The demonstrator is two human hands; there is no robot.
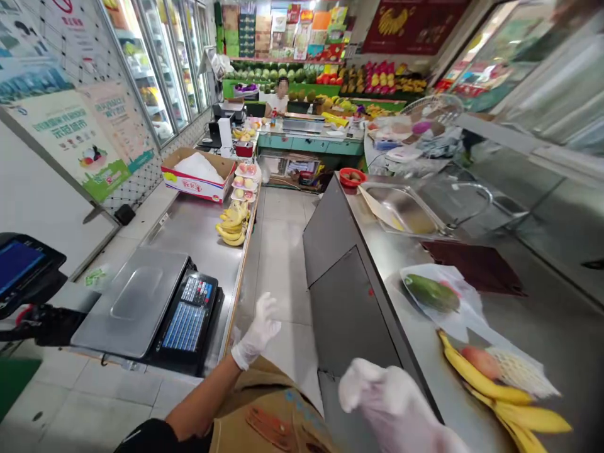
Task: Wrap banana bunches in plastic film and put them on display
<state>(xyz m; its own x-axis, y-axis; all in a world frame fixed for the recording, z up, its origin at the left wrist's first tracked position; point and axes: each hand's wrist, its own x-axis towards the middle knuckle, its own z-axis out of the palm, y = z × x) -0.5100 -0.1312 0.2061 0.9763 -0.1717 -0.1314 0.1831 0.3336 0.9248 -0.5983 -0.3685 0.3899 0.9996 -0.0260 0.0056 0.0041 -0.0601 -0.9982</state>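
My left hand (pixel 257 333) wears a thin clear glove. It hangs over the aisle floor with its fingers apart and nothing in them, just right of the weighing scale (pixel 141 302). My right hand (pixel 391 402), also gloved, is blurred at the bottom edge beside the steel counter (pixel 542 327); its fingers look curled and I see nothing in them. The nearest things to it are the bananas (pixel 500 393) and a peach (pixel 481 362) on that counter. A green mango (pixel 431 292) lies on a plastic bag further along. I wear a brown apron (pixel 268 415).
A steel sink (pixel 406 211) sits further up the right counter. On the left counter are more bananas (pixel 232 226), trays of peaches (pixel 244 182) and a cardboard box (pixel 198 173). Glass fridges line the left wall. A person stands at the far fruit display.
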